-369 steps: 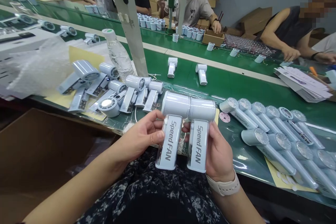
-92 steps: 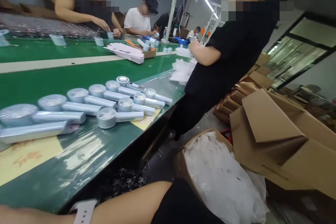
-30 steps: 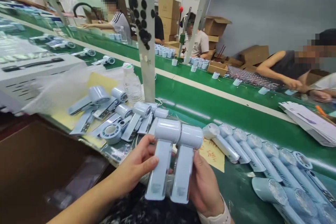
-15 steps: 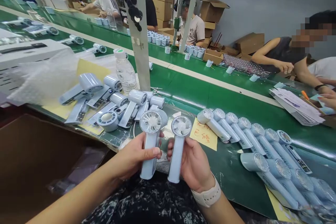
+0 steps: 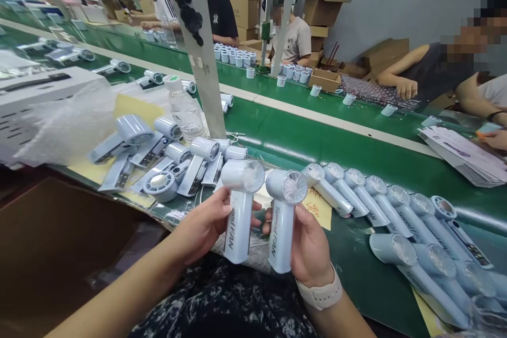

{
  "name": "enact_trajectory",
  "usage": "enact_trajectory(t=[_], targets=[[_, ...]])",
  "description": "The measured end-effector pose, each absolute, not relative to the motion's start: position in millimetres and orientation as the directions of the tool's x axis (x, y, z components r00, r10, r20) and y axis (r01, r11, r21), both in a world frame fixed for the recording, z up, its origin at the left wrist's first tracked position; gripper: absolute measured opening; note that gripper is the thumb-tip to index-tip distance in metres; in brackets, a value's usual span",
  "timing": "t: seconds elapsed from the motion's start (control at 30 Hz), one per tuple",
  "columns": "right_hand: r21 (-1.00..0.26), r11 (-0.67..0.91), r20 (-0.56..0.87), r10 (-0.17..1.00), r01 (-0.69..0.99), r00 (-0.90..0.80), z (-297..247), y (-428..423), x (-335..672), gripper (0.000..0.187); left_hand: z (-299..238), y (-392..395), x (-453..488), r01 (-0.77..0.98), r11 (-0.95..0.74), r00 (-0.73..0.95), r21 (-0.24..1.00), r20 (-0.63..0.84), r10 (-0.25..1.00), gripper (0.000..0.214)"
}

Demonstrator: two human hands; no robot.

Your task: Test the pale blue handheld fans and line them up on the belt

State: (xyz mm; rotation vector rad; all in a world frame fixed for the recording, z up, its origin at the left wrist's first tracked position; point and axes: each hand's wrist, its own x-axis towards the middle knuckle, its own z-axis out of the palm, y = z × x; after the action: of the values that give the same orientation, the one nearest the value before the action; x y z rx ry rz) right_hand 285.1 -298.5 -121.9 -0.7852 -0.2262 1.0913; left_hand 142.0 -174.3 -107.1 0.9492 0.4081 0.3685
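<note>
Since the last frame, the left fan (image 5: 238, 227) and right fan (image 5: 282, 235) have swivelled: grilles faced us squarely, now we see the handle lettering. Both are near-upright, right of the bottle (image 5: 184, 113) and closer to us. Left hand (image 5: 208, 222) is wrapped around one handle, right hand (image 5: 312, 240) around the other. Pile of fans (image 5: 176, 153) sits just beside the bottle, rows of fans (image 5: 392, 248) well to its right. We judge them light, stiff plastic, slick if that shine is film; glare hides much of the left grille, so we can't be sure. Best grip: mid-handle, off the fragile grilles.
</note>
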Motion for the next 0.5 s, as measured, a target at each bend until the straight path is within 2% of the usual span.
enact_trajectory(t=[0.1,0.3,0.5], targets=[[-0.679,0.301,-0.203,0.799,-0.67,0.565,-124.6,-297.6,288.1,0.038,-105.1,-174.8,144.2,-0.106,0.467,0.842,0.878,-0.171,0.512,0.052],[-0.667,0.261,-0.268,0.79,-0.698,0.552,-127.7,-296.3,285.0,0.036,-108.0,-174.6,146.3,-0.079,0.351,0.888,0.933,-0.094,0.45,0.046],[-0.693,0.239,-0.259,0.798,-0.68,0.545,-125.7,-299.0,280.5,0.031,-102.1,-176.7,143.0,-0.061,0.327,0.907,0.943,-0.085,0.413,0.046]])
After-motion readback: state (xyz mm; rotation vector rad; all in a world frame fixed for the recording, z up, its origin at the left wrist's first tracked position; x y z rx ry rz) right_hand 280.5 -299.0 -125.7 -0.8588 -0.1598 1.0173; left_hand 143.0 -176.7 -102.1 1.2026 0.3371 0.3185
